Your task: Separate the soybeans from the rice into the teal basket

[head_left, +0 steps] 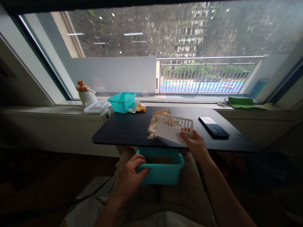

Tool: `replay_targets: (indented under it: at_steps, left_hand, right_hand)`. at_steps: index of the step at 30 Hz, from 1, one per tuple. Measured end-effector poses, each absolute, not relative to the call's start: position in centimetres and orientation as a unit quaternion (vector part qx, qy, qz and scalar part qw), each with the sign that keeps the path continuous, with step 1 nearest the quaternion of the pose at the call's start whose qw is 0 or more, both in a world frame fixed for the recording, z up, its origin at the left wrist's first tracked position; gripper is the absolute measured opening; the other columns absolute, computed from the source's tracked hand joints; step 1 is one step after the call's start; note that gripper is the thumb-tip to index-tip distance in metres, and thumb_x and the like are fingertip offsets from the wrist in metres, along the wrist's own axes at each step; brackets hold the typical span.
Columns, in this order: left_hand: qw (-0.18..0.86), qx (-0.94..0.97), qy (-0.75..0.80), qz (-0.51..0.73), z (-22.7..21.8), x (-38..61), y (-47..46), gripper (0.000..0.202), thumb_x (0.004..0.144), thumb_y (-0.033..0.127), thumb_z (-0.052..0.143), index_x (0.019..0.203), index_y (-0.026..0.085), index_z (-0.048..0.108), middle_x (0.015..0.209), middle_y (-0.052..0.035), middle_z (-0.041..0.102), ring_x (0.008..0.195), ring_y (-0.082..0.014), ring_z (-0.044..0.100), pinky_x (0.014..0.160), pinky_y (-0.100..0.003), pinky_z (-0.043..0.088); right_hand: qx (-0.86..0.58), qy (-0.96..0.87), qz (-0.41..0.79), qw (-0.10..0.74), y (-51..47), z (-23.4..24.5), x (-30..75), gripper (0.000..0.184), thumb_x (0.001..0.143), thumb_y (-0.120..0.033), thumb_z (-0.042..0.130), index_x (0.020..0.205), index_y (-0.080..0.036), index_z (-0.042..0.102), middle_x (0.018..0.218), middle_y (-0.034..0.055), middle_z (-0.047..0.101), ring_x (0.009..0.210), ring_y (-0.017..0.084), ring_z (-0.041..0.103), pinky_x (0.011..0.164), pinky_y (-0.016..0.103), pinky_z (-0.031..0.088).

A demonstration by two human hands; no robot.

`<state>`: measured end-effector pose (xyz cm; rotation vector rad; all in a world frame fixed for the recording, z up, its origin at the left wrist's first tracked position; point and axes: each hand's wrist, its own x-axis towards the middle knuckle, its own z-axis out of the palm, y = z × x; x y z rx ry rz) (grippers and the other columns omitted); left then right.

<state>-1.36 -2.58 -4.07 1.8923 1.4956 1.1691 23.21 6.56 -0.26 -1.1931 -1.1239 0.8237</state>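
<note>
White slotted scraper (169,133), pinched by the right hand (197,143), stands tilted at the grain pile (153,123) on the dark table (127,127); a hasty sweep could scatter grains past the turquoise tub (161,175), its rim gripped by the left hand (132,171).

From here I have the tabletop (127,129) across the middle, its far edge along the windowsill (189,104). At its far left I see a tub (121,105), a wrapper (141,108) just to its right. Near the middle lies a spread of grains (153,123), some left of the panel (169,134) and some behind it — the right grip (197,145) at the panel's right end. Farther right I find a phone (214,127). Below the near edge I see a second tub (163,175) over the lap (191,183), kernels (158,160) inside, the left grip (131,171) on its left rim. Left of the tabletop I make out a pot (87,97), a container (97,107) before it — and a cloth (241,103) on the windowsill's right.
</note>
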Motion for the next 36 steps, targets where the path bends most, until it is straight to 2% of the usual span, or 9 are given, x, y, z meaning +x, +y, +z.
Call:
replay_targets:
  at_steps: [21,36]
  left_hand:
    - [0.221,0.694,0.543,0.419,-4.5,-1.9,-2.0,0.007,0.076,0.016,0.064,0.070,0.020,0.066,0.092,-0.0026,0.064,0.088,-0.0211,0.066,0.078,-0.027,0.050]
    - [0.208,0.691,0.542,0.431,-4.3,-2.1,-2.0,0.005,0.074,0.015,0.065,0.071,0.020,0.067,0.091,-0.0024,0.065,0.090,-0.0215,0.066,0.082,-0.028,0.051]
  right_hand:
    - [-0.494,-0.436,0.419,0.625,6.5,-0.4,23.7,0.031,0.061,-0.034,0.078,0.087,-0.020,0.070,0.069,-0.0012,0.073,0.062,0.020,0.067,0.063,0.032,0.053]
    - [-0.493,-0.422,0.424,0.632,6.0,-0.4,24.1,0.034,0.058,-0.032,0.081,0.086,-0.018,0.070,0.068,0.0001,0.073,0.061,0.020,0.068,0.061,0.032,0.054]
